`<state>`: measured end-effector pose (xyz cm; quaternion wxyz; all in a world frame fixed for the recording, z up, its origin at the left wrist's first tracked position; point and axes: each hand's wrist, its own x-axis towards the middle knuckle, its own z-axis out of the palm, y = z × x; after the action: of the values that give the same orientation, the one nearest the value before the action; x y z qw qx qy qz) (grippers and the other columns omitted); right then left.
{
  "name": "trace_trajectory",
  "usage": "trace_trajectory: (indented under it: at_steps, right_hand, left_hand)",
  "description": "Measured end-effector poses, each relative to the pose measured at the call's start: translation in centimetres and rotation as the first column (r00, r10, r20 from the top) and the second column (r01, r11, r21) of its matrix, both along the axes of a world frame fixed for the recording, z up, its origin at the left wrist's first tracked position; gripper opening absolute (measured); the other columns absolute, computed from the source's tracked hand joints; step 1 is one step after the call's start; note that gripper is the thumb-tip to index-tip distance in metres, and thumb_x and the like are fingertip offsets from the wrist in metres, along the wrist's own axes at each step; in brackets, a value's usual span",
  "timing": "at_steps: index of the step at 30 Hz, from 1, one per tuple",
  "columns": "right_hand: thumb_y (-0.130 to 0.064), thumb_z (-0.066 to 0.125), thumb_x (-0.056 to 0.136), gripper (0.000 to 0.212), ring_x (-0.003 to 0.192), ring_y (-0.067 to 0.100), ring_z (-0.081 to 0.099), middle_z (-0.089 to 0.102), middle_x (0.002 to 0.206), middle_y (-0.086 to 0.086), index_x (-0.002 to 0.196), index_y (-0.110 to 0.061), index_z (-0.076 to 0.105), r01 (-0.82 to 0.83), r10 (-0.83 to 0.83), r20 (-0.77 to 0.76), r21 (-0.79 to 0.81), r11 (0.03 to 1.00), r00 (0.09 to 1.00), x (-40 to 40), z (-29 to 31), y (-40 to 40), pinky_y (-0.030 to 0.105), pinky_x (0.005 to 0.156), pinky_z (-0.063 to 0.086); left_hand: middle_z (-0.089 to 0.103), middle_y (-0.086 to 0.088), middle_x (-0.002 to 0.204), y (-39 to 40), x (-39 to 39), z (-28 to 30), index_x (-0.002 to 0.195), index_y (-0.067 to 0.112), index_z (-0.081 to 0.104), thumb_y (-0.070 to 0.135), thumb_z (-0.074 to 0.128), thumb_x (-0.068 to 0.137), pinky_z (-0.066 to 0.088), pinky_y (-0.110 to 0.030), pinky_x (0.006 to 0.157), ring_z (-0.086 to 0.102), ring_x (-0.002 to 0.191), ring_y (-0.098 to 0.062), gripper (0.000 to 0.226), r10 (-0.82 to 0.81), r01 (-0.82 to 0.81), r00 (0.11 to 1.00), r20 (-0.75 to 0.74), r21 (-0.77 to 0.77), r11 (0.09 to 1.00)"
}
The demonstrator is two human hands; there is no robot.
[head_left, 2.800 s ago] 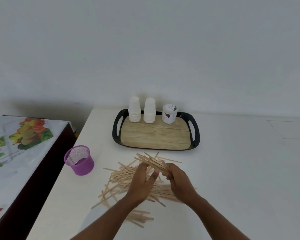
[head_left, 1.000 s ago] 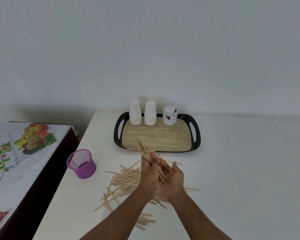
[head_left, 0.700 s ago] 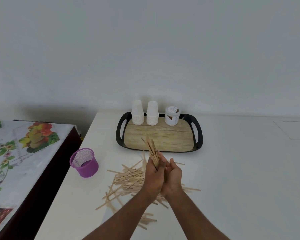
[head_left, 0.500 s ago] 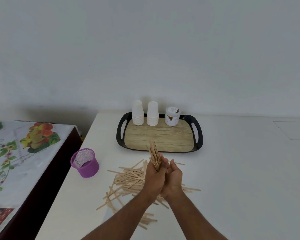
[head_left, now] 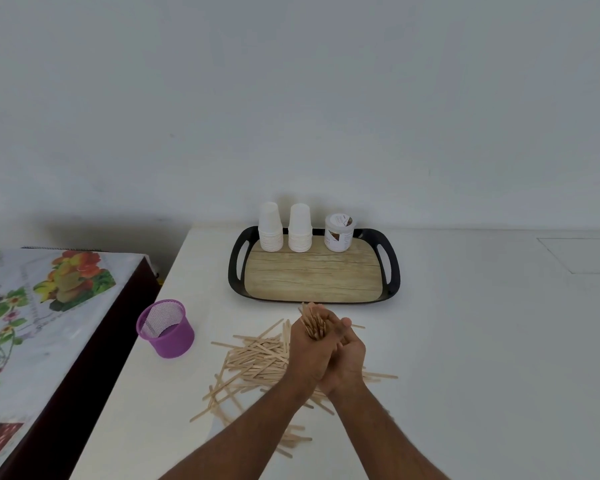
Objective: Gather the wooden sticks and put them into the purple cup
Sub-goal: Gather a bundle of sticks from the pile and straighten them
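At the left edge of the white counter (head_left: 482, 341) stands a purple mesh cup (head_left: 165, 329), upright. Right of it, loose pale wooden sticks (head_left: 253, 358) lie scattered at lower centre. Above them, the left hand (head_left: 309, 351) and right hand (head_left: 347, 358), pressed together, clasp an upright bundle of wooden sticks (head_left: 313, 322).

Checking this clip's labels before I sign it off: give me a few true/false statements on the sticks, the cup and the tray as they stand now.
1. Both hands, left hand and right hand, clasp one bundle of wooden sticks. True.
2. The purple mesh cup lies on its side. False: it stands upright, left of the loose sticks.
3. Loose sticks remain on the white table. True.
4. The tray holds three stacks of paper cups. False: two stacks and a small lidded tub.
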<state>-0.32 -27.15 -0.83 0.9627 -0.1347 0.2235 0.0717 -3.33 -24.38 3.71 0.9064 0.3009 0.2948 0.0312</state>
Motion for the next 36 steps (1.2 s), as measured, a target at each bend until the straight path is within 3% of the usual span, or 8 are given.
trace_trajectory:
  at_steps: [3, 5, 9, 16, 22, 28, 32, 36]
  right_hand:
    - [-0.040, 0.035, 0.108, 0.060, 0.095, 0.034, 0.073, 0.068, 0.100, 0.022, 0.116, 0.004, 0.074, 0.000, 0.000, -0.013, 0.009, 1.000, 1.000, -0.2, 0.0, -0.2, 0.042, 0.100, 0.055]
    - [-0.042, 0.033, 0.108, 0.061, 0.097, 0.036, 0.076, 0.073, 0.105, 0.023, 0.121, 0.004, 0.070, -0.014, 0.014, -0.005, 0.008, 1.000, 1.000, -0.4, -0.1, -0.2, 0.043, 0.084, 0.063]
    - [-0.040, 0.036, 0.107, 0.054, 0.105, 0.036, 0.073, 0.072, 0.117, 0.022, 0.126, 0.000, 0.067, -0.008, 0.008, -0.018, -0.023, 1.000, 1.000, -0.8, 0.2, -0.2, 0.043, 0.083, 0.062]
    - [-0.032, 0.047, 0.103, 0.045, 0.076, 0.022, 0.076, 0.068, 0.066, 0.003, 0.078, -0.005, 0.073, 0.061, -0.061, 0.002, 0.137, 0.989, 0.998, -1.4, 1.3, -0.2, 0.040, 0.073, 0.063]
    - [-0.035, 0.044, 0.105, 0.049, 0.129, 0.032, 0.063, 0.065, 0.139, 0.018, 0.135, -0.002, 0.064, 0.068, -0.067, -0.011, 0.036, 0.997, 0.998, -1.1, 1.8, -0.5, 0.044, 0.106, 0.048]
    - [-0.044, 0.042, 0.106, 0.054, 0.111, 0.035, 0.061, 0.062, 0.103, 0.026, 0.135, -0.004, 0.065, 0.028, -0.036, -0.045, -0.162, 0.986, 0.998, -1.2, 1.9, -0.9, 0.044, 0.092, 0.057]
    - [-0.039, 0.043, 0.108, 0.044, 0.129, 0.034, 0.061, 0.070, 0.129, 0.019, 0.123, -0.008, 0.070, 0.014, -0.015, 0.002, -0.577, 0.816, 1.000, -1.4, 2.5, -2.2, 0.045, 0.101, 0.049]
    - [-0.038, 0.046, 0.108, 0.036, 0.121, 0.018, 0.065, 0.073, 0.123, 0.002, 0.122, -0.016, 0.070, 0.163, 0.096, 0.231, -0.873, 0.460, 0.968, -1.4, 5.3, -2.2, 0.048, 0.111, 0.047]
  left_hand:
    - [0.071, -0.009, 0.079, 2.0, 2.1, -0.5, 0.096, 0.007, 0.073, 0.006, 0.063, 0.096, 0.055, -0.026, 0.076, 0.069, 0.071, -0.008, 0.010, -0.420, 0.301, 0.901, 0.105, 0.545, 0.782]
    - [0.073, -0.002, 0.083, 3.0, 2.7, -1.2, 0.100, 0.005, 0.070, 0.012, 0.066, 0.095, 0.054, -0.028, 0.075, 0.068, 0.076, -0.009, 0.010, -0.542, 0.359, 0.840, 0.035, 0.712, 0.603]
    - [0.077, -0.011, 0.091, 2.6, 2.2, -0.3, 0.092, 0.011, 0.076, 0.010, 0.076, 0.087, 0.058, -0.044, 0.087, 0.074, 0.091, -0.027, 0.005, -0.469, 0.319, 0.876, 0.110, 0.598, 0.735]
    - [0.067, -0.012, 0.069, 2.3, 2.5, -1.2, 0.106, 0.031, 0.071, 0.018, 0.068, 0.091, 0.059, -0.039, 0.084, 0.070, 0.075, -0.030, 0.020, -0.533, 0.296, 0.838, 0.120, 0.720, 0.628]
    - [0.069, -0.012, 0.058, 2.3, 2.3, -2.0, 0.060, 0.013, 0.070, 0.026, 0.062, 0.090, 0.059, -0.043, 0.091, 0.076, 0.075, -0.020, 0.034, -0.560, 0.360, 0.829, 0.012, 0.753, 0.550]
    - [0.065, -0.012, 0.059, 3.0, 2.4, -2.1, 0.086, 0.027, 0.078, 0.028, 0.056, 0.103, 0.057, -0.026, 0.073, 0.072, 0.067, -0.015, 0.028, -0.553, 0.327, 0.830, 0.069, 0.743, 0.584]
    - [0.066, 0.004, 0.057, 4.3, 2.5, -2.3, 0.078, 0.018, 0.072, 0.045, 0.053, 0.099, 0.048, -0.016, 0.051, 0.063, 0.053, -0.006, 0.039, -0.575, 0.304, 0.816, 0.050, 0.810, 0.502]
    - [0.052, -0.002, 0.051, 5.1, 2.7, -2.9, 0.061, 0.018, 0.053, 0.055, 0.051, 0.095, 0.046, -0.035, 0.048, 0.053, 0.048, -0.018, 0.050, -0.549, 0.222, 0.836, 0.026, 0.898, 0.380]
